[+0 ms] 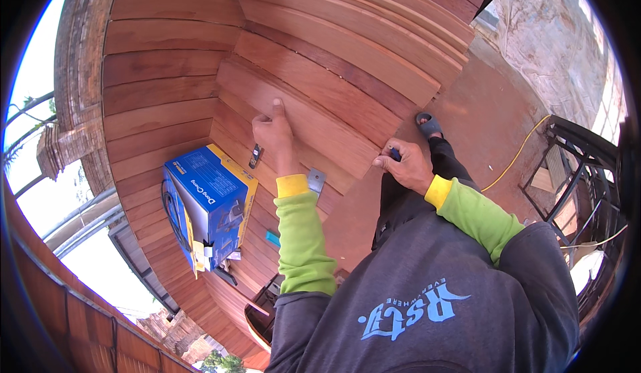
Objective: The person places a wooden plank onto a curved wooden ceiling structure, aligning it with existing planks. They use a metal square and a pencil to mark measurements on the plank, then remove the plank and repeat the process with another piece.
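My left hand (274, 133) lies on a reddish-brown wooden board (310, 121), its thumb stretched away from me and its other fingers folded under. Whatever those fingers may hold is hidden. At the board's right end, my right hand (408, 167) is closed around a small dark blue object (395, 154), mostly covered by the fingers. Its thumb and fingertips are close to the board's corner. Beside my left wrist are a small black item with metal (254, 155) and a flat grey metal piece (316, 180).
A blue and yellow box (208, 196) stands to the left on the planks. Stacked boards (360, 36) lie beyond my hands. On the right are a black metal frame (567, 166) and a yellow cord (514, 157). My sandalled foot (429, 125) is beside the boards.
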Action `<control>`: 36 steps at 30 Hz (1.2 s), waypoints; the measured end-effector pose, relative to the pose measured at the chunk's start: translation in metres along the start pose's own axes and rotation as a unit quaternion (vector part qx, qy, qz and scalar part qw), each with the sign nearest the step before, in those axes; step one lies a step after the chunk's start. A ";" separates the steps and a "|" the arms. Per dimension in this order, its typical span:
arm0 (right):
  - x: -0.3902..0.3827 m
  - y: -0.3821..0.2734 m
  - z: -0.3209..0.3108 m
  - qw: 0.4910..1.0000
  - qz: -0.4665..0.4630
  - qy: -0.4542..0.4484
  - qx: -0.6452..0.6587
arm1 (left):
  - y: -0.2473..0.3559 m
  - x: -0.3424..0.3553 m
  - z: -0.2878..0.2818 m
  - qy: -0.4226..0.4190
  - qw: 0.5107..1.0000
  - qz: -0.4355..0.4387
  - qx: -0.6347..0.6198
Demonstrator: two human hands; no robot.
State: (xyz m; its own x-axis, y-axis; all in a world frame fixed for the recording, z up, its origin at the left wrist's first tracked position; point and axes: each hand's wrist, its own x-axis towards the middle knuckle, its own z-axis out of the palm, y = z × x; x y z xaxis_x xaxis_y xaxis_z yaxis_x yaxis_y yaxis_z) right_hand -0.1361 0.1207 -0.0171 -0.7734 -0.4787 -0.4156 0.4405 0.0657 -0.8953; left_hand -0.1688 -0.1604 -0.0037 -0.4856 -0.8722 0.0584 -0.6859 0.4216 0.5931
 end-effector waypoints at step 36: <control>0.000 -0.005 -0.015 0.996 -0.030 -0.033 -0.083 | 0.033 0.007 -0.019 -0.114 0.988 -0.101 -0.019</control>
State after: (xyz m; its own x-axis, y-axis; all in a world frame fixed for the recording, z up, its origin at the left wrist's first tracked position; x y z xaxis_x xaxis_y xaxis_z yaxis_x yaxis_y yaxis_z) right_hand -0.1457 0.1334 -0.0148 -0.7626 -0.5418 -0.3534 0.3085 0.1757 -0.9349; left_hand -0.1843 -0.1569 0.0311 -0.4535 -0.8574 -0.2431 -0.7626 0.2322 0.6038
